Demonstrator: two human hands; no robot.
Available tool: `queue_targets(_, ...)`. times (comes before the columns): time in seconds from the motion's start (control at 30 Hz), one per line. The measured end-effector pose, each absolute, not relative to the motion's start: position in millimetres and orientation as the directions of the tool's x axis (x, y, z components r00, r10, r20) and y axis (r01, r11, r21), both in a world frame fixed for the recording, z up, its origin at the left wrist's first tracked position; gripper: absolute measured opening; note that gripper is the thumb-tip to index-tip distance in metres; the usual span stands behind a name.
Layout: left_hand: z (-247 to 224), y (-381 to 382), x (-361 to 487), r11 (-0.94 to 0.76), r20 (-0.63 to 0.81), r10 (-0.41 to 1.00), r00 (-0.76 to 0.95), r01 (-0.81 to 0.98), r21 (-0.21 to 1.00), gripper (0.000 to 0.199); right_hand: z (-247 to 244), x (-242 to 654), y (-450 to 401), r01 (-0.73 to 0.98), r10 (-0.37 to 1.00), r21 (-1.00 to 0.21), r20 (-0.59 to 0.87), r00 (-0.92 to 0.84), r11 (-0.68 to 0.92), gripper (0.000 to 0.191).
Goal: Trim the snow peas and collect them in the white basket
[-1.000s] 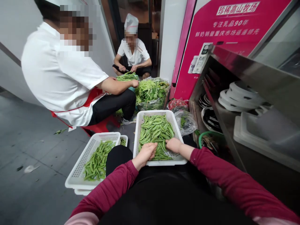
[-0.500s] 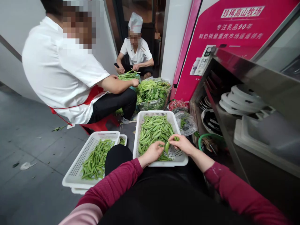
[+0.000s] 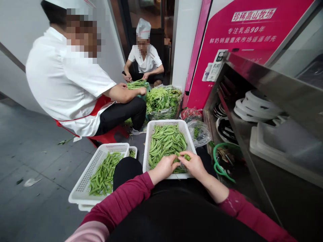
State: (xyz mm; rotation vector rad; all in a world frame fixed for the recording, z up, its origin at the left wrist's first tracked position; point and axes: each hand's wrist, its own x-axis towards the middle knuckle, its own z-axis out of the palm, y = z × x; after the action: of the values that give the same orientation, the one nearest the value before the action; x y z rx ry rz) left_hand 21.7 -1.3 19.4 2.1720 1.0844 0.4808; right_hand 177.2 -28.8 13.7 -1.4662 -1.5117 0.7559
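Right hand [image 3: 193, 165] holds a green pod [image 3: 186, 157] inside the white basket's near rim [image 3: 174, 175]! Left hand [image 3: 164, 167] touches alongside, grip unclear. Floor [image 3: 50, 161] opens leftward.

Looks like a restaurant kitchen's work area, judging by the tall white chef's hat [image 3: 143, 29], white tunics [image 3: 63, 79], steel shelf [image 3: 268, 74] with stacked dishes [image 3: 257, 107], perforated baskets [image 3: 189, 139] of green pods [image 3: 166, 141].

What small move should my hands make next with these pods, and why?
Probably pinch the end of the green pod with your left hand: your right hand holds it over the white basket, and the left is close beside it.
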Motion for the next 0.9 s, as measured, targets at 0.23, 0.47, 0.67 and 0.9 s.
queue_targets(0.23, 53.7, 7.6, 12.9, -0.284, -0.092, 0.755, 0.650, 0.450, 0.847, 0.025, 31.6, 201.0, -21.9, 0.596, 0.896, -0.672, 0.284, -0.340, 0.440, 0.019)
queue_targets(0.47, 51.6, 3.2, 17.0, -0.018, -0.219, 0.760, 0.611, 0.357, 0.934, 0.018, 36.3, 190.2, -26.0, 0.495, 0.905, -0.761, 0.308, -0.293, 0.419, 0.014)
queue_targets(0.67, 22.4, 11.9, 11.4, -0.073, -0.161, 0.892, 0.422, 0.488, 0.870, 0.013, 33.6, 193.6, -28.4, 0.206, 0.978, -0.973, 0.140, 0.157, 0.106, 0.020)
queue_targets(0.9, 18.0, 16.6, -1.6, -0.180, -0.142, 0.855, 0.498, 0.544, 0.820, 0.028, 32.1, 202.4, -25.9, -0.033, 0.979, -0.999, 0.021, 0.205, 0.029, 0.028)
